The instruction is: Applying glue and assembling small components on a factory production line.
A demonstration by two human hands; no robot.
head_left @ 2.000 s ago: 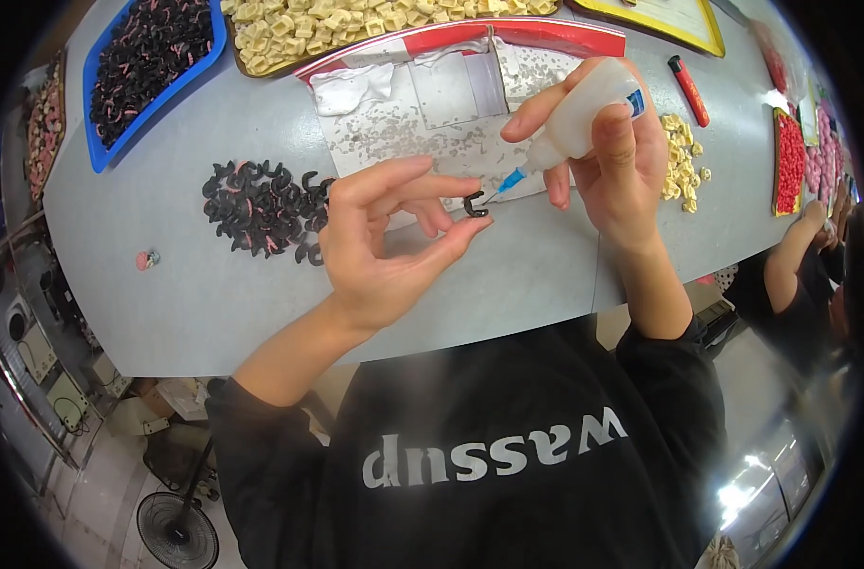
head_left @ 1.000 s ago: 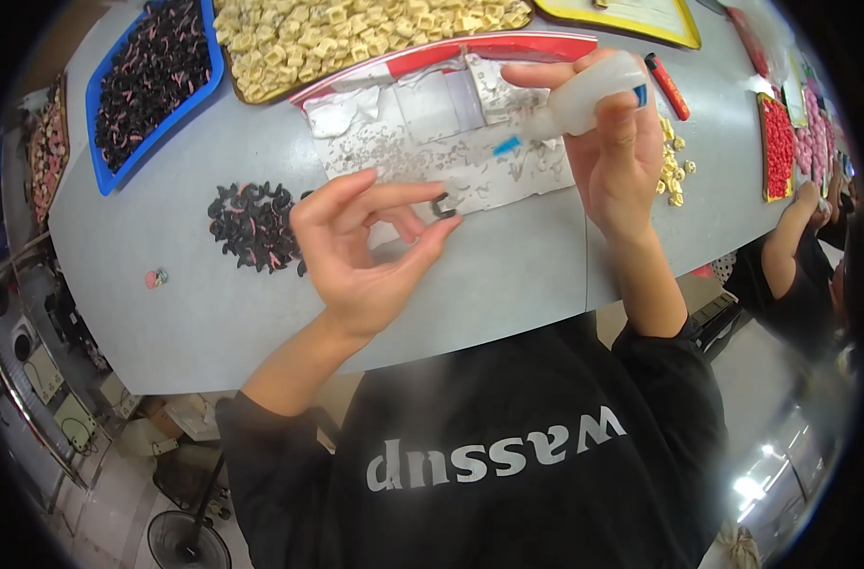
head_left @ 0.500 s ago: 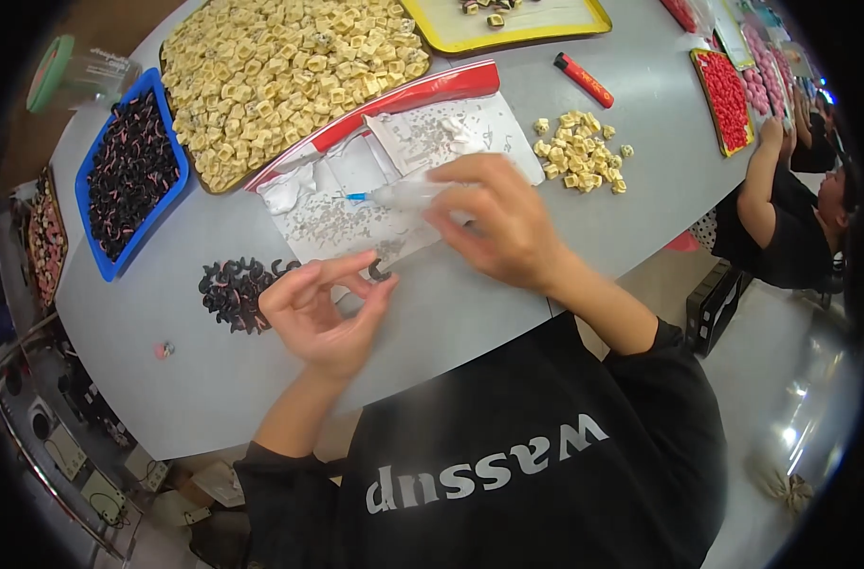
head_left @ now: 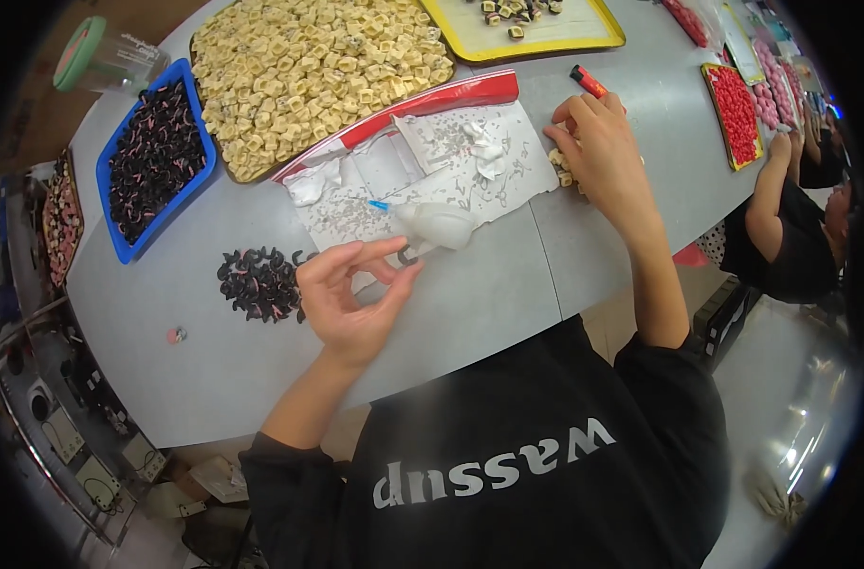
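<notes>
My left hand [head_left: 349, 302] pinches a small black curved piece [head_left: 406, 255] between thumb and forefinger, above the table's near side. Just beyond it, a white squeeze bottle [head_left: 439, 226] with a blue nozzle lies on a glue-spotted white cardboard sheet [head_left: 508, 171]. To the left is a loose heap of black and pink curved pieces [head_left: 259, 284]. My right hand [head_left: 603, 156] is over a small heap of cream, cube-like pieces [head_left: 567, 176], mostly covering it. Its thumb and forefinger are apart, with nothing visible between them.
A large tray of cream pieces [head_left: 318, 76] stands at the back, beside a blue tray [head_left: 209, 152] of black pieces. A yellow tray [head_left: 536, 47], a red lighter-like stick [head_left: 588, 80] and a tray of red pieces [head_left: 733, 114] lie farther right. Another person [head_left: 783, 218] sits at right.
My right hand has put the squeeze bottle down on the cardboard and moved right to the small cream heap. My left hand still holds the black piece.
</notes>
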